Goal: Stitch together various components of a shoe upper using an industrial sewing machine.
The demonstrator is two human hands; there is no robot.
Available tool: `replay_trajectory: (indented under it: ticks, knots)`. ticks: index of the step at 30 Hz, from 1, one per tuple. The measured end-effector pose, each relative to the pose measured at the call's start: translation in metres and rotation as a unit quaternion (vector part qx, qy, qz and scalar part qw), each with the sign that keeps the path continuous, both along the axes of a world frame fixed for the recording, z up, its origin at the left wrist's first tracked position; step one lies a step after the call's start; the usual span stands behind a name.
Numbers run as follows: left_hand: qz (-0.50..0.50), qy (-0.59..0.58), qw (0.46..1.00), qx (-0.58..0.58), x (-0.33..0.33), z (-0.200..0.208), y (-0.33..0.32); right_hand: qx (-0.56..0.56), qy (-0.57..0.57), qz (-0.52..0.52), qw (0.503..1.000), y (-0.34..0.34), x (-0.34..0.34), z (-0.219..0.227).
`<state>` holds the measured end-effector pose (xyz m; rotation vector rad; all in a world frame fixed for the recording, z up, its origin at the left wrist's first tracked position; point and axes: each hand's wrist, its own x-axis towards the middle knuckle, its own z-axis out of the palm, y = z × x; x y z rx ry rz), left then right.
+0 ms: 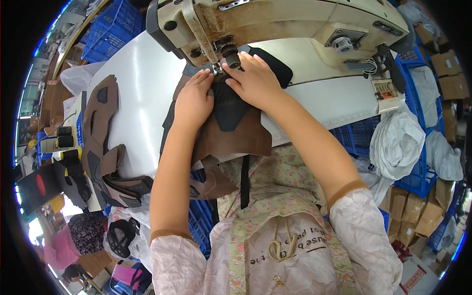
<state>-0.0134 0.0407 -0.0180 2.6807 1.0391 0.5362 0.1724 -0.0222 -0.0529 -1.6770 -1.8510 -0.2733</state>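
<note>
L fingers (200, 79) and R fingers (251, 68) are resting flat, unclenched, on a brn, leathery-looking piece (236, 141); it's showing a dk pointed patch (229, 118), lying beneath the sewing machine (275, 24) & overhanging the bench (140, 98) edge. More brn cut pieces (91, 143) are lying L.

Up and to your left you have a blue crate (110, 42), with crumpled white plastic (81, 78) below it. Farther down that side, 2 black spools (66, 142) sit near each other, and a dark panel (35, 188) carries a red oval. Toward your lower left lies a flat pink item (126, 275) (its kind is hard to tell). To your right, a bunched white bundle (397, 142) is beside a blue basket (413, 183). Past those you have cardboard boxes (412, 211) below and more cartons (451, 71) stacked higher up.
</note>
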Motion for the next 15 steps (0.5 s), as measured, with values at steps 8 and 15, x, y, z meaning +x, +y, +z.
replay_trajectory:
  ticks: [8,15]
  knots:
    - [0.000,0.003,1.000,-0.014,-0.003,0.002,0.003,-0.015,-0.003,0.014,1.000,0.001,0.000,0.003]
    - [-0.043,-0.020,0.997,-0.063,-0.029,0.008,0.003,-0.018,0.043,0.023,0.999,-0.001,-0.002,0.009]
